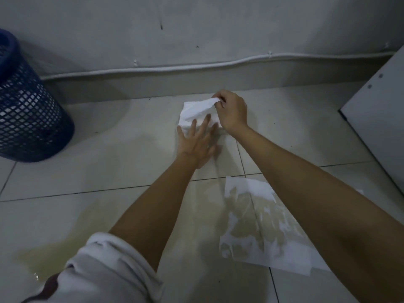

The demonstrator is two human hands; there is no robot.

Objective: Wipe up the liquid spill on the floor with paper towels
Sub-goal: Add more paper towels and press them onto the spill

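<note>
Step in hand: drawing a fresh sheet from the paper towel stack (197, 113); wiping with this sheet not yet begun, as judged from the pose.
Right hand (232, 111): fingertips pinched shut on the top sheet at its far corner, at 12 o'clock of the stack; corner lifted clear of the stack.
Left hand (196, 145): fingers spread and flat, gripping nothing; fingertips pressed on the near edge of the stack, at 6 o'clock, holding it down.
Stack location: on the floor tiles (109, 162), near the base of the wall (196, 40), at 12 o'clock from the wearer.
Spill (56, 254): yellowish film across the tiles; thickest pool at 8 o'clock, near the rolled sleeve (113, 265); thinner film reaching toward 11 o'clock.
Used sheet (258, 224): laid flat on the floor at 5 o'clock of the stack, partly under the right forearm; largely soaked, edges dry.
Bin (26, 110): blue mesh, at 10 o'clock, well apart from both hands.
Cabinet (380, 119): at 2 o'clock, clear of the work.
Next move, requirement: peel the sheet free without dragging the stack; hold left-hand pressure until separation.
Next move, target: carry the sheet toward the 8 o'clock pool, the largest uncovered area.
Progress estimate: early; most of the liquid not yet absorbed.
</note>
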